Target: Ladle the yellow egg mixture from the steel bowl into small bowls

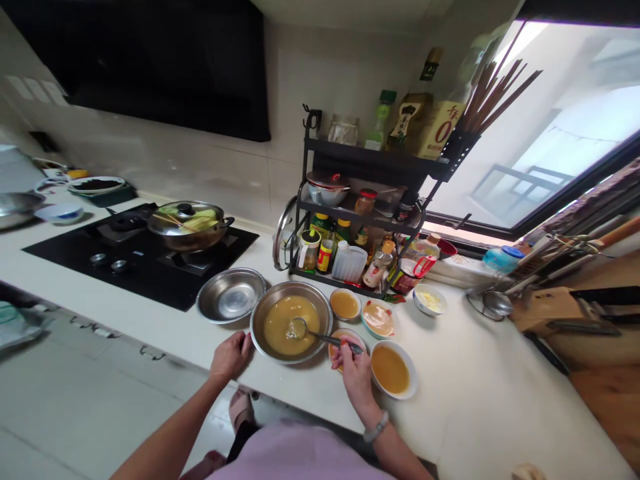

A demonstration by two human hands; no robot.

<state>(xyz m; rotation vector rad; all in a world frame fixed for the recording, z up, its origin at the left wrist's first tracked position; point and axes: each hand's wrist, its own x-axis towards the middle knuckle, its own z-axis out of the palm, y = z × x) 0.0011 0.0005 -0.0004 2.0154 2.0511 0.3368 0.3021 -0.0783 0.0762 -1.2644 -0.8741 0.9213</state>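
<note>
A steel basin (325,303) of cloudy yellow-brown liquid stands near the counter's front edge. My right hand (353,373) is closed around the handle of a metal spoon (315,335), whose bowl dips into the liquid with pale bits in it. My left hand (231,358) rests on the counter as a loose fist, right against the basin's left side; nothing shows in it. Right of the basin are a small bowl of similar liquid (345,303), a bowl with a pinkish surface (379,319), a larger white bowl of brownish liquid (393,370), and another bowl (336,357) partly under my right hand.
A shallow steel bowl (233,297) sits left of the basin. Farther left, a lidded pan (187,237) stands on the black hob (145,283). Behind are a black rack (367,220) of bottles and jars and a small bowl (430,301). Knives (600,297) lie at right.
</note>
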